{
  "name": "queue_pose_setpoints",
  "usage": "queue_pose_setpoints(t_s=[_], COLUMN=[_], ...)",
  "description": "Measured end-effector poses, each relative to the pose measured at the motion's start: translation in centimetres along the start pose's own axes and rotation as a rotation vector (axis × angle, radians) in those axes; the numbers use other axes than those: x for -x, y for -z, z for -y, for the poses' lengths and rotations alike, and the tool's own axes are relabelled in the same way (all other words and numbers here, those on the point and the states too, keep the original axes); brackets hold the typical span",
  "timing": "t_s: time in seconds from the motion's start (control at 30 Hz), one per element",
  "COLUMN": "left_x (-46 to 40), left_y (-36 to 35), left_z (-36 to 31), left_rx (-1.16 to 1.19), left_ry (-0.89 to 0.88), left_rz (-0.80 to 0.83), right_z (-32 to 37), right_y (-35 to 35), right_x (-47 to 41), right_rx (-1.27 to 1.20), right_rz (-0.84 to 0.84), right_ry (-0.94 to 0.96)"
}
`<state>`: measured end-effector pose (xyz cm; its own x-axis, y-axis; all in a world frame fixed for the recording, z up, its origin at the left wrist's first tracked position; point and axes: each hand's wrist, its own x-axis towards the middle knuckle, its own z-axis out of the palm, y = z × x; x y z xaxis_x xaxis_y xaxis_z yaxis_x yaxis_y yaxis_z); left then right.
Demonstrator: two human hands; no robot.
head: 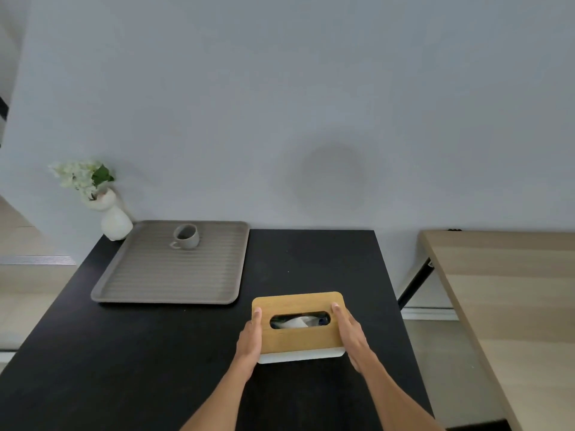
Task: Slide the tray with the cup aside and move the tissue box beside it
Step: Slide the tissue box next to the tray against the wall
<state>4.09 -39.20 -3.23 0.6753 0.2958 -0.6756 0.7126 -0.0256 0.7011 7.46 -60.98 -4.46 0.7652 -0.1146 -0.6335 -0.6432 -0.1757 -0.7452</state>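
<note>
Tissue box (pixel 298 326) near the black table's (pixel 311 262) front, clasped at its 2 ends by left hand (pixel 250 340) and right hand (pixel 351 334), right of the tray (pixel 168 275) bearing the cup (pixel 186 236).

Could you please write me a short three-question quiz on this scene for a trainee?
1. True or false: the cup stands on the tray.
2. Multiple choice: what do the left hand and right hand hold between them? A) the vase B) the tissue box C) the tray
3. Fill in: the vase with flowers stands at the tray's far ______ corner.

Key:
1. True; it sits near the tray's far edge.
2. B; one hand presses each short end of the tissue box, which lies to the right of the tray on the black table.
3. Left.
</note>
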Motion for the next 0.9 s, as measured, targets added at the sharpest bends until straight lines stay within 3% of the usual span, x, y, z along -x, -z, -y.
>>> queue_pose_setpoints(t_s=[0.4,0.9], left_x=[0.9,-7.5], left_y=[2.9,6.2], left_z=[-8.0,-15.4], left_rx=[0.053,-0.011], left_ry=[-0.203,-0.247], left_rz=[-0.003,0.042], right_z=[8.5,15.5], right_y=[-0.7,-4.9], right_x=[0.9,-5.9], right_rx=[-0.029,0.007], right_rz=[0.028,-0.026], right_ry=[0.171,0.181])
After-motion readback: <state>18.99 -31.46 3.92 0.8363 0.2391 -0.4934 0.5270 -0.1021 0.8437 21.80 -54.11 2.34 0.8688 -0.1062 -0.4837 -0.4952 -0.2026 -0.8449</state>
